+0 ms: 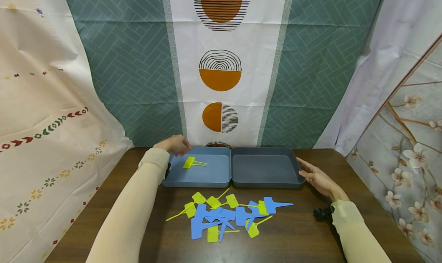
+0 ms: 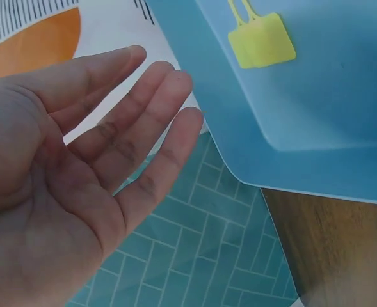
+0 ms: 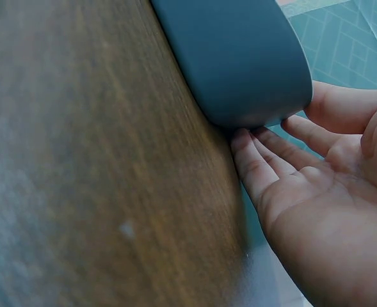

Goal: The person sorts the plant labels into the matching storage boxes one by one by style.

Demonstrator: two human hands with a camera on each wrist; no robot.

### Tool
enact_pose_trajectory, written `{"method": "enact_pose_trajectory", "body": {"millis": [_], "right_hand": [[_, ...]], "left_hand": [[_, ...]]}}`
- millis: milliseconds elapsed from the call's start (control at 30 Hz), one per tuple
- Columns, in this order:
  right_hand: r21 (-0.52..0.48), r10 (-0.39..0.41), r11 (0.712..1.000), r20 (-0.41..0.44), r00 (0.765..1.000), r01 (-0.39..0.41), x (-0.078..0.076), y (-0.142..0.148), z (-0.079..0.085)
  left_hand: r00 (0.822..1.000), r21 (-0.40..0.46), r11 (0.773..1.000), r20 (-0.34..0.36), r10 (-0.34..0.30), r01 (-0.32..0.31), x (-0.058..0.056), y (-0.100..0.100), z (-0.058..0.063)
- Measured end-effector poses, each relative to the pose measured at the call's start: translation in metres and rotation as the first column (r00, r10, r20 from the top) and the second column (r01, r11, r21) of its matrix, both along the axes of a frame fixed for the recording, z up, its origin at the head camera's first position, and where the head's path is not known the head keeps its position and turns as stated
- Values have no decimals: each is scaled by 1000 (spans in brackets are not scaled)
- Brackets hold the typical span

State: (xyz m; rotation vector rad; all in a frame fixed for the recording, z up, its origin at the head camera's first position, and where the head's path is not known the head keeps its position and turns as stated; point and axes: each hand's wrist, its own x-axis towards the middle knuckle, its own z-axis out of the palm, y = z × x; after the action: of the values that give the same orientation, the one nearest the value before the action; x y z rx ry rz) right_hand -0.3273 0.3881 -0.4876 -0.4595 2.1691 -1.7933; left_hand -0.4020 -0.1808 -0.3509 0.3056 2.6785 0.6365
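My left hand hovers over the back left corner of the blue-grey tray, fingers loosely bent and apart, holding nothing. Inside that tray lie overlapping yellow tags with thin stems; the left wrist view shows their flat heads close to the tray wall. At the right side of the dark grey tray, my right hand rests its fairly straight fingers against the outer wall. In the right wrist view, the fingertips meet the tray's lower corner and the thumb touches its side.
In front of the trays, several blue T-shaped tags and yellow tags lie in a loose, overlapping spread on the brown wooden table. The trays stand side by side at the back edge, before a patterned curtain.
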Motion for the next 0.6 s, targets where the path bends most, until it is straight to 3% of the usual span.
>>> {"method": "enact_pose_trajectory", "body": {"millis": [600], "right_hand": [[-2, -2, 1000, 6, 1000, 2, 0, -1, 1]], "left_hand": [[990, 158, 979, -81, -114, 126, 17, -6, 5]]}}
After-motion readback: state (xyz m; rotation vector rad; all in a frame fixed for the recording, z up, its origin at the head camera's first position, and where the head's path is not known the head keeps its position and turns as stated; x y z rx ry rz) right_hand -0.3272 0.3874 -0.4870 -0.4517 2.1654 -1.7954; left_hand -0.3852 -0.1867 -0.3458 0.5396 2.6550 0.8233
